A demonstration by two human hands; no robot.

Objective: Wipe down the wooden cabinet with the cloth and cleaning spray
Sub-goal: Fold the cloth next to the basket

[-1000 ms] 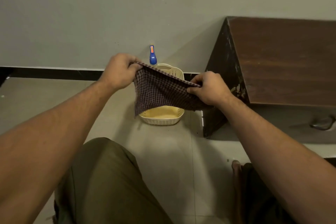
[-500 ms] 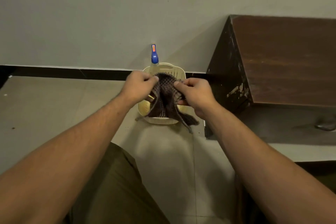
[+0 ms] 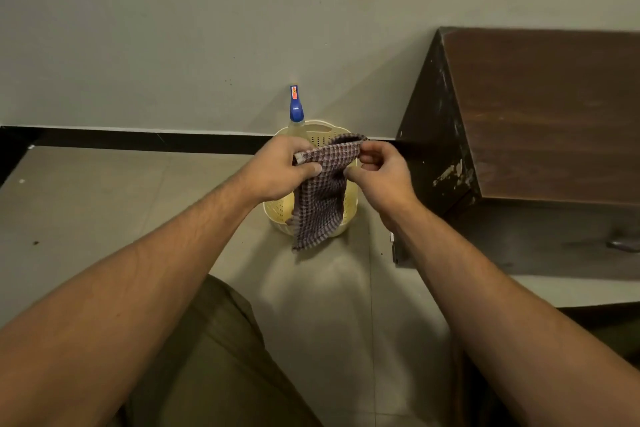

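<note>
Both forearms reach forward over the tiled floor [image 3: 104,204]. The left hand [image 3: 280,166] and right hand [image 3: 379,172] each pinch the top edge of the purple checked cloth [image 3: 320,204], which hangs folded in front of the cream perforated plastic basket [image 3: 277,210]. Half a second ago it was bunched between them; now it drapes longer. The blue-topped spray bottle [image 3: 296,107] stands in the basket, left of the dark wooden cabinet [image 3: 540,114].

Pale yellow perforated basket [image 3: 277,210] on tiled floor [image 3: 104,204], just before black skirting [image 3: 138,139] at wall [image 3: 173,28] btm.
</note>
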